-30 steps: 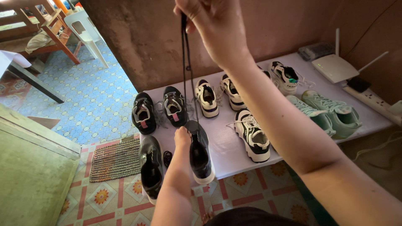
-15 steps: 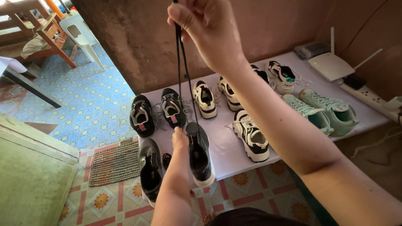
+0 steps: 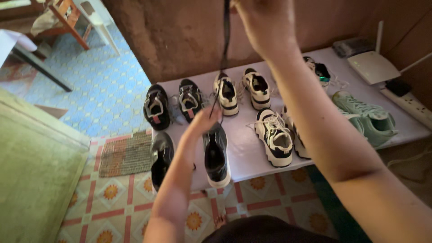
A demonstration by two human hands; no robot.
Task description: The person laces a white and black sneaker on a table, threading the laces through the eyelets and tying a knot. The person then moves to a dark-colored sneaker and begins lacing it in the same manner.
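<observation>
Right hand (image 3: 265,22) higher, black lace (image 3: 225,40) drawn tauter above black shoe (image 3: 216,155).

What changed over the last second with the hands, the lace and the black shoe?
The right hand rose toward the frame's top, drawing the black lace up taut. The left hand stayed at the black shoe. Nothing was grabbed or released. The other shoes on the table kept their places.

Sneakers (image 3: 273,143) in rows on shelf (image 3: 245,153), mat (image 3: 127,154) left, probably router (image 3: 372,66) far right
</observation>
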